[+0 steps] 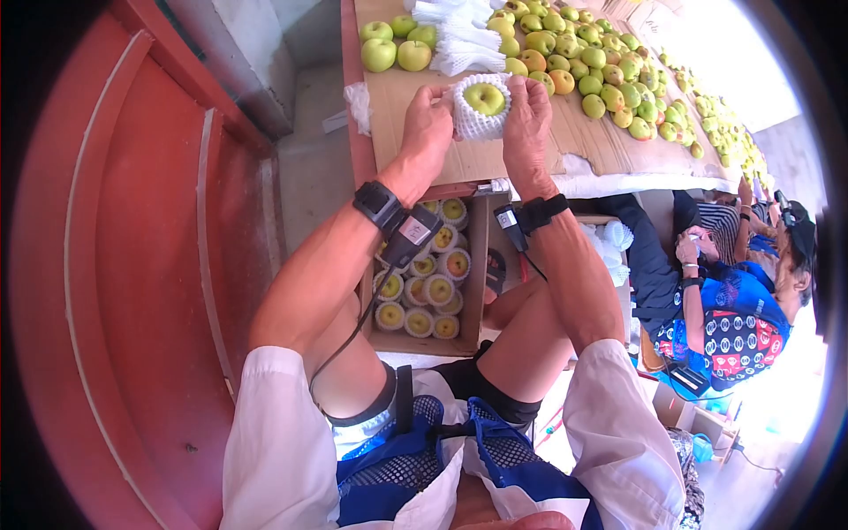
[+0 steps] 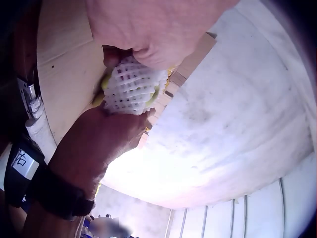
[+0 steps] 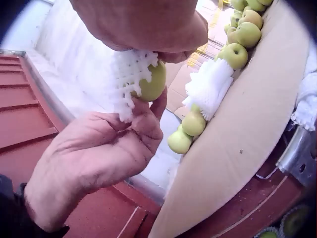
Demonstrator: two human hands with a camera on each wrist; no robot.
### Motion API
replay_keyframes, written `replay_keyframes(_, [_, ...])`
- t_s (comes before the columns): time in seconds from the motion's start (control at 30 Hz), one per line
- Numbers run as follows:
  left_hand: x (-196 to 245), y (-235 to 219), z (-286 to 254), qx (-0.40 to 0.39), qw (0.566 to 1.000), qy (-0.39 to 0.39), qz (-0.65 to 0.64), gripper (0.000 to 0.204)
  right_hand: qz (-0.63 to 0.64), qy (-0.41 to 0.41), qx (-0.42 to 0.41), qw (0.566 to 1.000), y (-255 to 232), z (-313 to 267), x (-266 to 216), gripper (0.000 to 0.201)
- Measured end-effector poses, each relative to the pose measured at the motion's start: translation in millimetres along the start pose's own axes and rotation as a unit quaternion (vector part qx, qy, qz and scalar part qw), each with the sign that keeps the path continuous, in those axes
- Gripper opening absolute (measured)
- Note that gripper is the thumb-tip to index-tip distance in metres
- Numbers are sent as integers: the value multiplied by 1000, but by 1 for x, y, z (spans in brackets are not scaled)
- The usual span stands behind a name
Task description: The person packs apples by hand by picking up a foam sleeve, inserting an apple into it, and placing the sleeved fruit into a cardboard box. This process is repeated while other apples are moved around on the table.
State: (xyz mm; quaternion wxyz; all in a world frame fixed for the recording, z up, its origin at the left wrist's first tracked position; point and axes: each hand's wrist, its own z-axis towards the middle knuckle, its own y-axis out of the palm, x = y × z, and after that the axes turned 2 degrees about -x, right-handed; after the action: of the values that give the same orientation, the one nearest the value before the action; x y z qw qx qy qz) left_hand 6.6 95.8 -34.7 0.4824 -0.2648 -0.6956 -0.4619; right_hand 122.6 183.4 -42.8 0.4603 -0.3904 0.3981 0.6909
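Note:
A green apple [image 1: 485, 99] sits in a white foam net sleeve [image 1: 477, 130], held up over the near edge of the cardboard-covered table. My left hand [image 1: 427, 131] grips the sleeved apple from the left, and my right hand [image 1: 528, 119] pinches the net's rim on the other side. In the right wrist view, the apple's bare green side [image 3: 154, 83] shows past the net's ragged edge. The left wrist view shows the foam mesh [image 2: 132, 88] stretched round the fruit between both hands.
Stacked empty foam nets [image 1: 465, 46] lie beyond my hands, with several green apples [image 1: 379, 55] to their left. A large spread of apples [image 1: 594, 58] covers the right. Below, a cardboard box [image 1: 477, 265] holds netted apples. Another person [image 1: 738, 291] sits at right.

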Motion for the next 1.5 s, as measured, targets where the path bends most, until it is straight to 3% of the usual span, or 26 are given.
replay_keyframes(0.2, [-5, 7, -2, 7, 998, 57, -20, 23, 42, -15, 18, 999, 6, 0, -4, 31])
replay_keyframes(0.37, [5, 10, -4, -7, 1000, 27, 3, 28, 41, 3, 15, 999, 3, 4, -12, 36])
replay_keyframes(0.5, [12, 5, -9, -47, 998, 8, 33, 32, 30, 31, 25, 999, -10, 13, -6, 44])
replay_keyframes(0.7, [26, 2, -15, -154, 982, -54, -90, 36, 42, 95, 51, 993, -15, 17, -13, 47])
replay_keyframes(0.8, [29, 0, -16, -186, 981, -53, -27, 38, 5, 88, 30, 996, -16, 21, -12, 47])
replay_keyframes(1.0, [22, -3, -13, -164, 986, -38, -22, 38, 4, 113, 8, 994, -10, 10, -22, 47])
replay_keyframes(1.1, [17, -2, -11, -141, 989, -28, -38, 37, -28, 94, 53, 994, 1, 5, -18, 46])
replay_keyframes(1.3, [21, -1, -16, -196, 977, -27, -73, 40, 23, 24, 68, 997, -5, 11, -12, 45])
replay_keyframes(1.4, [25, 1, -20, -209, 975, -24, -67, 40, 64, 77, 63, 993, -7, 10, -20, 50])
replay_keyframes(1.5, [23, 1, -18, -204, 976, -28, -69, 39, 62, 55, 37, 996, -8, 10, -25, 51])
